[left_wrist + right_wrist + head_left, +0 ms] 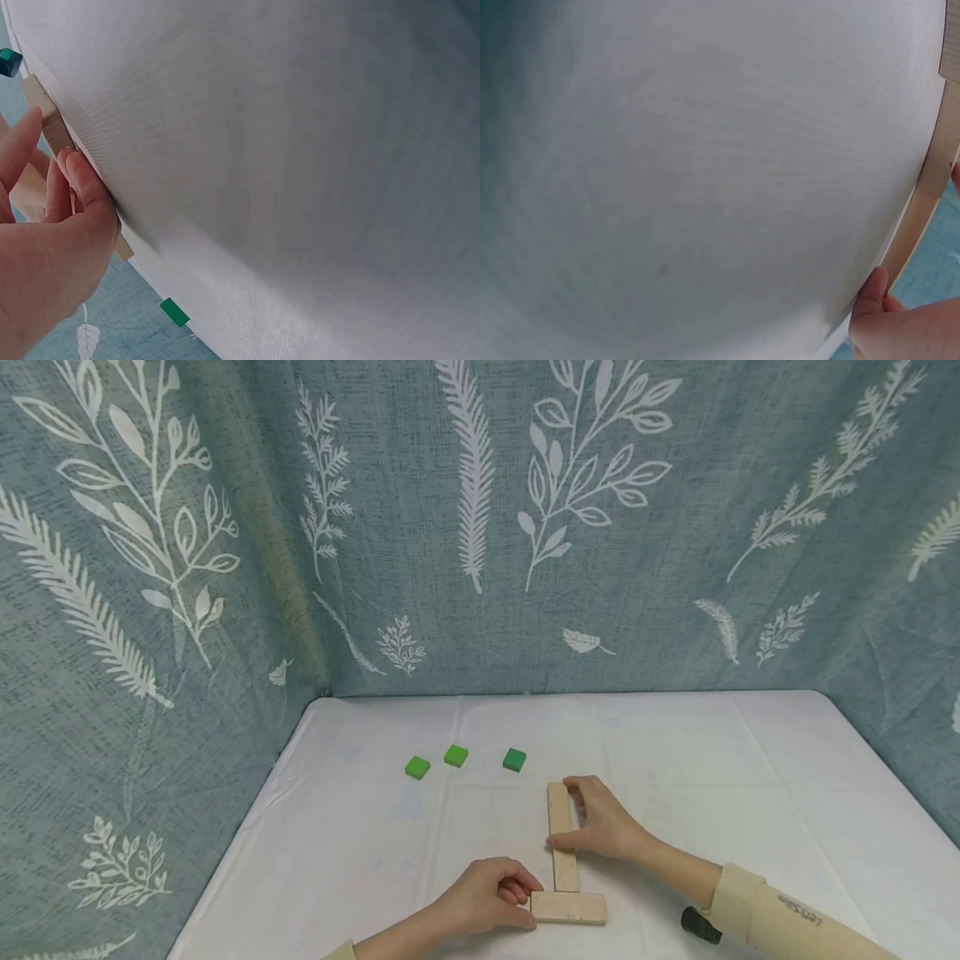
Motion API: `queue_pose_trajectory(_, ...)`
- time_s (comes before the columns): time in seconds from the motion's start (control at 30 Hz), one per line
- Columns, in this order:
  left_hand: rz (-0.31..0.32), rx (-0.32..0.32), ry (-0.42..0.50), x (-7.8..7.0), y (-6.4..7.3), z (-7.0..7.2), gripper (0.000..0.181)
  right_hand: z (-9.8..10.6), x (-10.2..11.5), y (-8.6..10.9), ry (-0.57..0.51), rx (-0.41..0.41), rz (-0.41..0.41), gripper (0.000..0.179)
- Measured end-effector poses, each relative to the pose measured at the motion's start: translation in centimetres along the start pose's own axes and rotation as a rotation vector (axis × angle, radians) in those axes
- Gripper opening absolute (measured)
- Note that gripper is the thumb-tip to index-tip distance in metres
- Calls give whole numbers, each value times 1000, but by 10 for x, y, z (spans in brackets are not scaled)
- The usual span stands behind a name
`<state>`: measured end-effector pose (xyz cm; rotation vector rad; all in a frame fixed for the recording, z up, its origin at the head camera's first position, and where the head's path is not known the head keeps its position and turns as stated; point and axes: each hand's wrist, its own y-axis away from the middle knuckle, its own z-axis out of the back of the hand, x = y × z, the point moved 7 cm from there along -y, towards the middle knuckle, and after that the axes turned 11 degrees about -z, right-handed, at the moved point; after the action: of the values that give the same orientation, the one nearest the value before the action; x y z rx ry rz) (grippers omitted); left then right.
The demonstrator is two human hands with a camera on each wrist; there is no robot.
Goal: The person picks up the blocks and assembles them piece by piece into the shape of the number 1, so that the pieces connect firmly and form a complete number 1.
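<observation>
Three flat pale wooden blocks make an upside-down T on the white tabletop. In the head view a crosswise block [570, 908] lies nearest, its left end pinched between thumb and forefinger of my left hand [487, 895]. From its far edge, a second wooden block [566, 872] runs away, with a third wooden block [557, 806] end to end beyond it. My right hand [606, 822] grips this far block, thumb across to its left edge and fingertips at the far right corner. The right wrist view shows the seam between the lengthwise blocks; the hand [900, 326] partly hides the far one.
Two light green tiles [417, 767] [456, 756] and a darker green tile [514, 760] lie farther back on the white cloth [675, 752]. A small black object [701, 925] shows beside the right sleeve. A leaf-patterned blue-grey curtain [420, 527] stands behind and at the sides.
</observation>
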<state>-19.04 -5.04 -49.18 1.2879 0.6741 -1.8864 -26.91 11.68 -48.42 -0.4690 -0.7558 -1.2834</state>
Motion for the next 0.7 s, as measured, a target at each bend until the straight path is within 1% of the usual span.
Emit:
queue_pose_trajectory(0.37, 2, -4, 1, 0, 0, 0, 28, -1, 1, 0, -2, 14, -12, 89)
queue_pose_trajectory(0.7, 9, 1, 2, 0, 1, 0, 28, -1, 1, 2, -11, 30, -44, 89)
